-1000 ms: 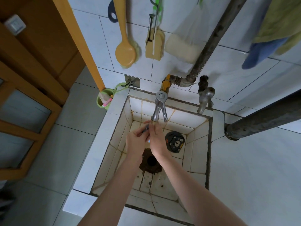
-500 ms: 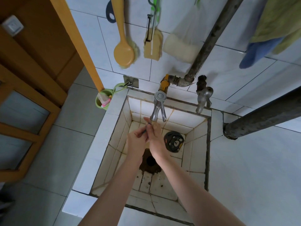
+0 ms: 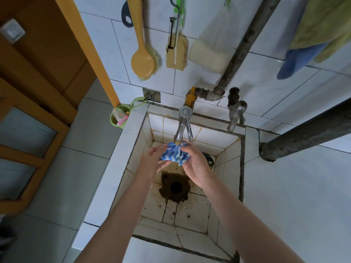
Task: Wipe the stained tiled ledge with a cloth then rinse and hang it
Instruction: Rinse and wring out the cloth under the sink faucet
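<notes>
Your two hands meet over the back of the tiled basin (image 3: 230, 164), right under the spout of the tap (image 3: 181, 128). Between them is the blue-and-white cloth (image 3: 173, 153), bunched up against the spout's tip. Your right hand (image 3: 196, 167) pinches its right side with thumb and curled fingers; your left hand (image 3: 151, 165) holds its left side, fingers bent against it. The dark drain (image 3: 175, 186) lies below, near the basin's middle

No writing, label, brand mark or number can be read anywhere around the tiled wash basin (image 3: 131, 137).
</notes>
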Demonstrator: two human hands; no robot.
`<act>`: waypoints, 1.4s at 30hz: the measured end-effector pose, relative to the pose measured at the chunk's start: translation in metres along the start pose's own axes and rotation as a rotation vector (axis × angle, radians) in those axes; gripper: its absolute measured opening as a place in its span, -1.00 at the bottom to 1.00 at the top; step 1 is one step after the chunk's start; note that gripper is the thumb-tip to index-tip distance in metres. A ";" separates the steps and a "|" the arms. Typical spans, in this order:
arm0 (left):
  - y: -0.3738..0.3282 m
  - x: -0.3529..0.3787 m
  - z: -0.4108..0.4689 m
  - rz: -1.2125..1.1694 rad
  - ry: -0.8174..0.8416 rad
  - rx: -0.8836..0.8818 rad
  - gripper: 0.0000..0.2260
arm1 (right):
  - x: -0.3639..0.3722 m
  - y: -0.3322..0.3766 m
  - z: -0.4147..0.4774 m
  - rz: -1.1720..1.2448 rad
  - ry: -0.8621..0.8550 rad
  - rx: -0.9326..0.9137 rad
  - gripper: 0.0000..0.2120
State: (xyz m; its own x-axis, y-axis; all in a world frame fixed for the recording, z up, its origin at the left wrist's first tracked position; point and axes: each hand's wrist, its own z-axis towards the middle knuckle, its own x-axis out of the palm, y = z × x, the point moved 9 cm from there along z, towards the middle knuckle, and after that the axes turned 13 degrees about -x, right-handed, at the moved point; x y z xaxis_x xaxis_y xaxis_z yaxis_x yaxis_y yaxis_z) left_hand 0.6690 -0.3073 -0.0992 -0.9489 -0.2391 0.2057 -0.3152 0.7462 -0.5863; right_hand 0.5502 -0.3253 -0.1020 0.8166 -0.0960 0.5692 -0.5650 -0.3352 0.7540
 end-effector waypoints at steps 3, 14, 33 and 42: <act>0.000 0.002 0.001 0.117 -0.011 0.038 -0.66 | 0.005 -0.002 -0.004 0.104 0.036 -0.011 -0.79; 0.006 -0.003 0.001 0.026 -0.044 -0.023 -0.82 | -0.018 0.005 -0.007 -0.333 -0.319 -0.035 -0.92; 0.003 0.014 -0.010 -0.090 0.002 -0.030 -0.83 | -0.004 -0.004 0.006 -0.501 -0.372 -0.067 -0.67; -0.001 0.012 -0.006 -0.196 -0.075 0.001 -0.77 | 0.041 -0.001 -0.012 -0.414 0.103 -0.228 -0.56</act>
State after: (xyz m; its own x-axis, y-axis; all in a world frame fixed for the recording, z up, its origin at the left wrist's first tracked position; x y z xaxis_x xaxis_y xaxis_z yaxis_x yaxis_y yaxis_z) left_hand 0.6581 -0.3067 -0.0915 -0.8678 -0.4251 0.2572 -0.4938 0.6806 -0.5412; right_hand 0.5831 -0.3177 -0.0753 0.9689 0.0992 0.2265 -0.2155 -0.1105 0.9702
